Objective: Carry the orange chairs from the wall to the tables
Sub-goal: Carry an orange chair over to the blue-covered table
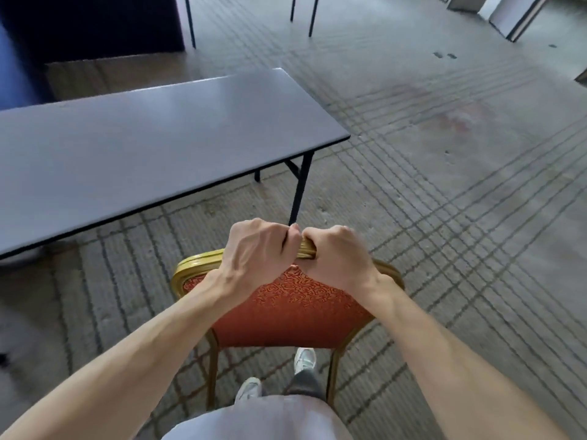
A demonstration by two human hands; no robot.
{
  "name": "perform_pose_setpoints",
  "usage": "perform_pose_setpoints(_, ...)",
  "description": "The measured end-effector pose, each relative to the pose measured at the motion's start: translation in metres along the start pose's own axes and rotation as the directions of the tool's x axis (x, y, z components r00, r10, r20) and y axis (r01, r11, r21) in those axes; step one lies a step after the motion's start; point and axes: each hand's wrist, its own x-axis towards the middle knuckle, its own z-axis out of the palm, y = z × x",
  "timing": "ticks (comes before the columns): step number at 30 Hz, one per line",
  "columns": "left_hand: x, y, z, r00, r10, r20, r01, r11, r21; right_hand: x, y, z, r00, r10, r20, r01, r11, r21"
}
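Fingers (287, 239) on both hands are curled tight over the top rail of the chair (286, 315), so that's a full two-handed grip, nothing spread. The left hand (257, 249) and right hand (338, 258) sit side by side at the middle of the rail, with the knuckles almost touching. Both forearms reach straight out from the bottom corners of the shot.

The chair is right in front of the person, back side facing them. It has an orange patterned pad in a gold frame, and two gold legs run down from it. The seat is hidden behind the back. I can't tell if the feet are on the carpet (444, 192) or lifted, since the bottom ends are cut off by the person's pale top.

It's near the right end of a long grey surface (143, 147), on the near side, close but not touching. The black folding legs (301, 185) at that end show just above the hands.

Two white shoes (305, 360) peek out below the pad, between the chair's legs.

The carpet is grey with a grid of darker lines and has a faint reddish patch off to the right. Further back there's a dark blue drape (95, 23) at top left, more thin black legs along the top edge, and some pale panels (508, 17) at top right. It's all a bit blurry.
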Motion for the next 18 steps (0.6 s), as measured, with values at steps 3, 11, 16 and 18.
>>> perform_pose_setpoints(3, 0.011, 0.006, 0.010, 0.997, -0.036, -0.061, 0.041, 0.996, 0.074, 0.014, 0.025, 0.007, 0.989, -0.121, -0.085, 0.124, 0.992, 0.027)
perform_pose_setpoints(11, 0.055, 0.028, 0.087, 0.966, -0.257, -0.032, 0.259, 0.953, 0.156, 0.057, 0.124, 0.038, 0.936, -0.351, -0.022, 0.352, 0.935, 0.042)
perform_pose_setpoints(16, 0.071, 0.033, 0.115, 0.912, -0.411, -0.011, 0.408, 0.901, 0.147, 0.085, 0.162, 0.049, 0.886, -0.452, 0.102, 0.439, 0.889, 0.129)
perform_pose_setpoints(18, 0.083, 0.031, 0.112, 0.893, -0.449, 0.011, 0.446, 0.889, 0.103, 0.102, 0.168, 0.045, 0.870, -0.483, 0.100, 0.467, 0.872, 0.151)
